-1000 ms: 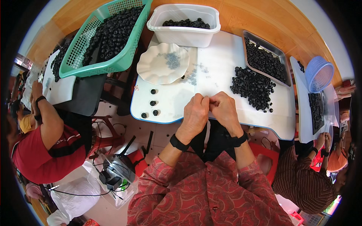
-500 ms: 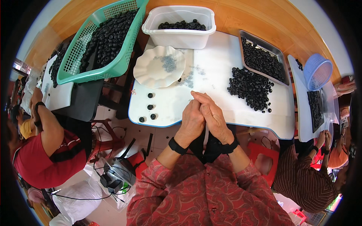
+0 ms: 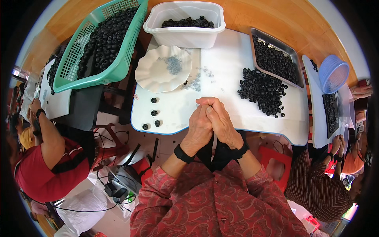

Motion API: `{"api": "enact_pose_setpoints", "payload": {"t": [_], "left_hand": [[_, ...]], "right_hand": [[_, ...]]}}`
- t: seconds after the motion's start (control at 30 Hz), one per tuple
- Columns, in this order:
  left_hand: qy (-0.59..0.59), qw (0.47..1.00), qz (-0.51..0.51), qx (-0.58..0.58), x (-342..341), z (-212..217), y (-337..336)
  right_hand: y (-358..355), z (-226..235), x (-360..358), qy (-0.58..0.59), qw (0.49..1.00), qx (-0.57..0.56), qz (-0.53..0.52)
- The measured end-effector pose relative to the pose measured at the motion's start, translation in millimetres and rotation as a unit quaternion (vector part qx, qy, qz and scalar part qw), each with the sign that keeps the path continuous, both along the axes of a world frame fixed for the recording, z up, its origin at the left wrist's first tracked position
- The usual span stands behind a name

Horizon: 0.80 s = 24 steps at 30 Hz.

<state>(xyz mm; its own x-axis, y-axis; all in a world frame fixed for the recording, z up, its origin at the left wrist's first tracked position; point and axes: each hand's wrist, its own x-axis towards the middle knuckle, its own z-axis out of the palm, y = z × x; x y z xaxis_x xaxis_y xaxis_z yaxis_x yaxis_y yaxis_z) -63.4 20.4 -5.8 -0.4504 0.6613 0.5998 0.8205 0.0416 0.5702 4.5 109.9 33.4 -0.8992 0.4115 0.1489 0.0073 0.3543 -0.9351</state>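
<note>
My left hand (image 3: 198,125) and my right hand (image 3: 222,121) are pressed together over the front edge of the white table (image 3: 225,112). Both are closed, fingers curled against each other; whatever lies between them is hidden. Left of them, several short black ring-shaped parts (image 3: 154,113) stand apart on the tabletop. Farther back on that side is a cream plate with a wavy rim (image 3: 148,75), holding small translucent pieces (image 3: 173,64). More such bits (image 3: 193,83) are scattered beside it. To the right lies a loose heap of black parts (image 3: 260,94).
A metal tray (image 3: 302,79) of black parts stands at the back right, a white tub (image 3: 185,38) at the back, a green basket (image 3: 94,81) at the left. People work at both sides. A red stool (image 3: 284,158) is below the table.
My hands stay clasped, with only a slight shift of the fingers. The view has moved a little, so the plate, tub and basket appear slightly farther left and higher.
</note>
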Motion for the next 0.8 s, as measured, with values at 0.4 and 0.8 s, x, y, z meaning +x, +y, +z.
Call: {"api": "enact_pose_setpoints", "payload": {"t": [0.4, 0.8], "left_hand": [[0.015, 1.0, -0.009, 0.015, -1.1, 6.3, -0.1], [-0.055, 0.993, -0.104, -0.002, -19.9, -39.8, -7.9]], "right_hand": [[5.2, -2.0, -9.8, 0.082, 0.991, 0.101, 0.028], [9.3, -14.5, -10.6, 0.101, 0.993, -0.054, 0.02]]}}
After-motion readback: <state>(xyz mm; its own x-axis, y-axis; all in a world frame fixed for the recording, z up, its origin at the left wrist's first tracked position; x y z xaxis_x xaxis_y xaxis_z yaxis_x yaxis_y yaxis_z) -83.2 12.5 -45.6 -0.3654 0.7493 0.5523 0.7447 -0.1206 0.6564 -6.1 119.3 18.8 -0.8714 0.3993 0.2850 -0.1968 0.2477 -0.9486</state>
